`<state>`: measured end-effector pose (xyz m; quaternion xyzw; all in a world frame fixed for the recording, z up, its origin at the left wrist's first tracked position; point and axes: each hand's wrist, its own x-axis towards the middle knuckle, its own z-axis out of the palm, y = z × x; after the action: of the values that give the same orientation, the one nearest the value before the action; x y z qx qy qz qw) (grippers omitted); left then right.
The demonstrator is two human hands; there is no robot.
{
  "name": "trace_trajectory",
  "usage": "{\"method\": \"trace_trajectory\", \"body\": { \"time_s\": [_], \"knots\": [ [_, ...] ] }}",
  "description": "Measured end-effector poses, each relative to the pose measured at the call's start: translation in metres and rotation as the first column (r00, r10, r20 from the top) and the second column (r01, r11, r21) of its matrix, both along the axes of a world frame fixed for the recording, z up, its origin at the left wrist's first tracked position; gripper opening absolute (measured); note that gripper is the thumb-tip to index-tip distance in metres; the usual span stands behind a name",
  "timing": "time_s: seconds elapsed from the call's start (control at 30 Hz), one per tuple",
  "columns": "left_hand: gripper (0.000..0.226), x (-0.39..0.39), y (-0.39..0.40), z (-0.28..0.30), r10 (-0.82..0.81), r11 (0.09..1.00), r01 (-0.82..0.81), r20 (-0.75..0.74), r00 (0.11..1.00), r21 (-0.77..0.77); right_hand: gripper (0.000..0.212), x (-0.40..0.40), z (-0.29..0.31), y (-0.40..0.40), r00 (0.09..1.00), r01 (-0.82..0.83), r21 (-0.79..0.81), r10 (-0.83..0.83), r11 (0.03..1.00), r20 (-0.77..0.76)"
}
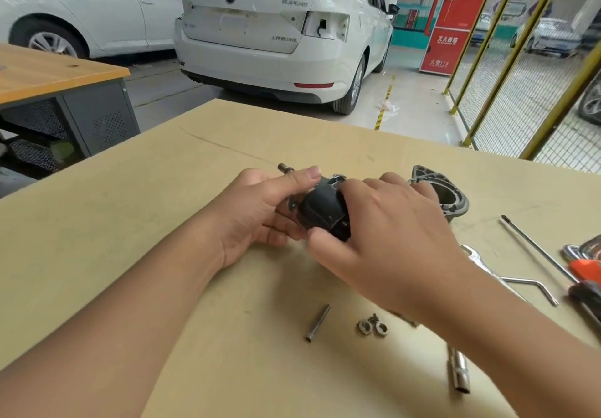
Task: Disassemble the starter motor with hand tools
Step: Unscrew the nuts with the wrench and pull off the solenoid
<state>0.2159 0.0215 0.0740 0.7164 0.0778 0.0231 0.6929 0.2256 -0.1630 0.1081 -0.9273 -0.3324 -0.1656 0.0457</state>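
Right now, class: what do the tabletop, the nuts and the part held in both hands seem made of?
Tabletop: probably fibreboard, matte tan, no grain.
Nuts: metal, dull grey glints.
Held part: dark, matte, painted metal or plastic; unclear.

Two bare forearms entering from the lower left and lower right of the frame, no sleeves in view, left hand (pixel 260 212) and right hand (pixel 387 238) ungloved, short trimmed nails, no rings, watch or wristband visible
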Motion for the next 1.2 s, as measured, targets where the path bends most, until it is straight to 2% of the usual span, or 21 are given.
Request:
{"method": "trace_trajectory", "body": {
  "time_s": [0.17, 0.3, 0.37, 0.5, 0.63, 0.7, 0.77, 0.83, 0.93, 1.07, 1.13, 1.2],
  "knots": [
    [0.056, 0.012, -0.001, -0.011, 0.087, 0.992, -0.099, 0.135, 0.987, 0.084, 0.049, 0.005, 0.012, -0.007, 0.994, -0.028, 0.044, 0.033, 0.999, -0.104],
    [0.070, 0.014, -0.003, -0.016, 0.116, 0.988, -0.131, 0.163, 0.980, 0.081, 0.046, 0.004, 0.012, -0.007, 0.986, -0.027, 0.090, 0.041, 0.996, -0.161],
    [0.073, 0.015, -0.003, -0.015, 0.149, 0.983, -0.165, 0.169, 0.974, 0.082, 0.049, 0.005, 0.014, -0.006, 0.974, 0.007, 0.165, 0.031, 0.986, -0.226],
    [0.069, 0.013, -0.003, -0.015, 0.203, 0.965, -0.232, 0.205, 0.957, 0.126, 0.049, 0.013, 0.021, -0.006, 0.882, 0.100, 0.384, 0.097, 0.918, -0.462],
    [0.062, 0.010, 0.000, -0.015, 0.238, 0.918, -0.308, 0.275, 0.932, 0.250, 0.054, 0.019, 0.024, -0.007, 0.796, 0.175, 0.464, 0.152, 0.868, -0.586],
    [0.069, 0.009, 0.005, -0.012, 0.253, 0.873, -0.359, 0.324, 0.912, 0.329, 0.052, 0.019, 0.024, -0.008, 0.807, 0.176, 0.473, 0.149, 0.864, -0.572],
    [0.068, 0.011, 0.016, -0.012, 0.326, 0.839, -0.434, 0.336, 0.884, 0.328, 0.046, 0.017, 0.025, -0.011, 0.860, 0.144, 0.459, 0.119, 0.877, -0.497],
    [0.052, 0.016, 0.030, -0.014, 0.393, 0.833, -0.477, 0.306, 0.867, 0.281, 0.044, 0.014, 0.026, -0.014, 0.917, 0.115, 0.423, 0.068, 0.899, -0.394],
    [0.022, 0.021, 0.049, -0.024, 0.453, 0.750, -0.523, 0.261, 0.853, 0.406, 0.044, 0.006, 0.029, -0.014, 0.948, 0.081, 0.363, 0.041, 0.928, -0.316],
    [0.018, 0.022, 0.055, -0.034, 0.402, 0.708, -0.410, 0.149, 0.903, 0.574, 0.044, 0.003, 0.026, -0.014, 0.966, 0.033, 0.322, 0.052, 0.946, -0.251],
    [0.028, 0.022, 0.053, -0.034, 0.313, 0.698, -0.282, 0.074, 0.947, 0.658, 0.046, 0.007, 0.027, -0.016, 0.964, 0.036, 0.348, 0.059, 0.937, -0.260],
    [0.028, 0.018, 0.053, -0.031, 0.208, 0.732, -0.191, 0.053, 0.977, 0.654, 0.043, 0.013, 0.026, -0.019, 0.958, 0.040, 0.398, 0.079, 0.916, -0.277]
  ]
}}
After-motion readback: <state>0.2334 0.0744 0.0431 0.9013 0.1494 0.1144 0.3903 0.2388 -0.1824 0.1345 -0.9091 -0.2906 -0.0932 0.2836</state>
